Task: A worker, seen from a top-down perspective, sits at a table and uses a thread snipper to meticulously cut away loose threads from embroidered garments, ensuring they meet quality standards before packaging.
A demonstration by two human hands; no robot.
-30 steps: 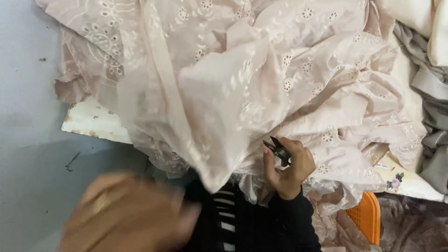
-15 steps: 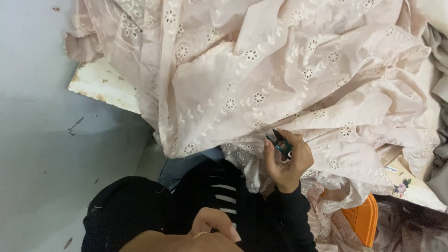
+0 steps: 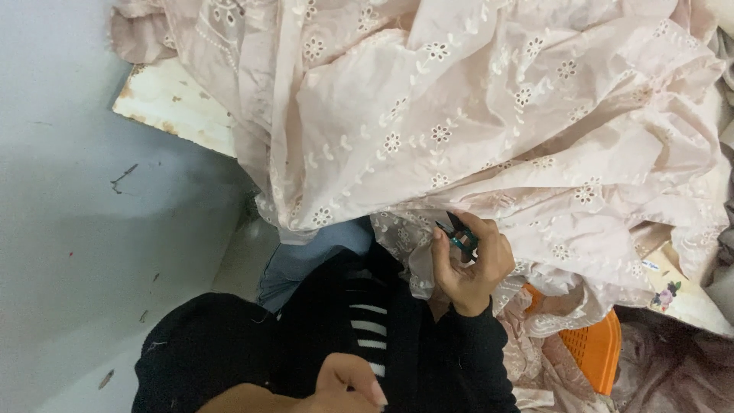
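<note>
While curled shut around small green snips, right hand's grip just under pink eyelet fabric.

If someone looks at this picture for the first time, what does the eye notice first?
A large heap of pale pink eyelet fabric fills the upper part of the view. Under its lower edge, at centre, the right hand holds small green-handled snips against the cloth. The left hand rests low, over the black garment.

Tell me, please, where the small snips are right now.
In the head view, the snips sit right of centre in the right hand, just under the lower edge of the pink fabric and above the orange basket.
</note>
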